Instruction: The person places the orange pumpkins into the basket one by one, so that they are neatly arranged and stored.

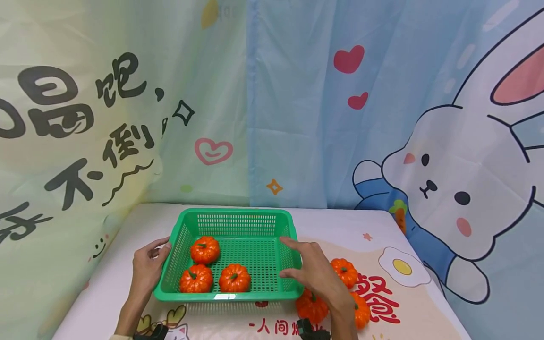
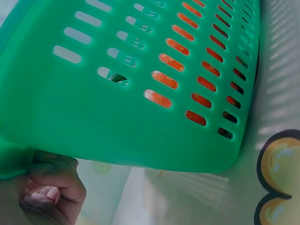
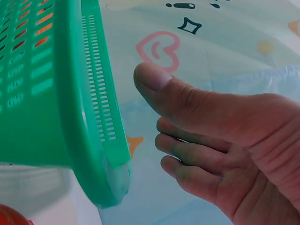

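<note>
A green plastic basket (image 1: 235, 296) with slotted walls holds three small orange pumpkins: one at the back left (image 1: 205, 250), one at the front left (image 1: 196, 278), one nearer the middle (image 1: 235, 278). My left hand (image 1: 148, 264) grips the basket's left rim; its curled fingers (image 2: 61, 180) show beneath the rim in the left wrist view. By the right rim is my right hand (image 1: 316, 271), thumb and fingers spread. The right wrist view shows a gap between that thumb (image 3: 157, 79) and the basket wall, with nothing held.
More orange pumpkins lie on the table right of the basket: one beyond my right forearm (image 1: 345, 272), one beneath the right hand (image 1: 312, 307), one at the forearm's edge (image 1: 361, 311). A printed cloth (image 1: 408, 302) covers the table. Behind it hangs a patterned curtain (image 1: 289, 141).
</note>
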Motion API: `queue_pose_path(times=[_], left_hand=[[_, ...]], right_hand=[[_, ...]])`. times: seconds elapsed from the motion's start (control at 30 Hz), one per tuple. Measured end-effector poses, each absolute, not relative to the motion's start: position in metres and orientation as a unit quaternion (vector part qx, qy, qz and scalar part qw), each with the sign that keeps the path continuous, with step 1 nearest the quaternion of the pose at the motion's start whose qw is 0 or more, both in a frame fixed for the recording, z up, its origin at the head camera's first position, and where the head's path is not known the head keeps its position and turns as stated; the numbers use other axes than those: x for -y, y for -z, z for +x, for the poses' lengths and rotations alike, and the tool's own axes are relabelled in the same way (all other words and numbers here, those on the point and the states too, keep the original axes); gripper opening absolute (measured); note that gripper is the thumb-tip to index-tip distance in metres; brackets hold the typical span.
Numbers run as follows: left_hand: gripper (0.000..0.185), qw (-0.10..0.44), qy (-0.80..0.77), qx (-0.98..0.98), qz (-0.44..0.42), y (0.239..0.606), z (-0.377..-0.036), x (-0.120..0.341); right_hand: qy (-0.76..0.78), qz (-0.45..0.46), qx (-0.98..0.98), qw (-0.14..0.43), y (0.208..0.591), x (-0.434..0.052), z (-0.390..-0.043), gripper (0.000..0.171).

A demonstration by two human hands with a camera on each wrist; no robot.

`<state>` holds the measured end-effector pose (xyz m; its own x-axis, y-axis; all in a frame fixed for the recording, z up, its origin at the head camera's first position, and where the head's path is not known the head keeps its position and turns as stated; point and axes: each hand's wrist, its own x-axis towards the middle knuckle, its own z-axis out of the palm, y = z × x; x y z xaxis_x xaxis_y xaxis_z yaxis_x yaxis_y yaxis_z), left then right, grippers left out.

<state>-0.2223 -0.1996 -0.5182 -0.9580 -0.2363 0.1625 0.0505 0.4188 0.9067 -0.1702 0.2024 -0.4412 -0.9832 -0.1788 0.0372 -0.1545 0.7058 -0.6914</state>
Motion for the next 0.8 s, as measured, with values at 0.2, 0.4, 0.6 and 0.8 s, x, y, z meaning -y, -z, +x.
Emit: queue_pose_path(times=[0.2, 0.4, 0.6, 0.8], left_hand=[[0.035, 0.137, 0.541, 0.829, 0.050, 0.517, -0.222, 0.199], [0.036, 0.135, 0.542, 0.828, 0.051, 0.518, -0.223, 0.200], [0.037, 0.132, 0.545, 0.826, 0.051, 0.518, -0.223, 0.201], [0.036, 0.134, 0.542, 0.828, 0.052, 0.517, -0.222, 0.200]], right_hand=[[0.371, -0.098, -0.923, -0.011, 0.442, -0.208, -0.169, 0.079], [0.365, -0.086, -0.927, -0.022, 0.443, -0.217, -0.167, 0.083], [0.364, -0.066, -0.929, -0.025, 0.445, -0.230, -0.166, 0.082], [0.349, -0.041, -0.936, -0.023, 0.445, -0.241, -0.165, 0.082]])
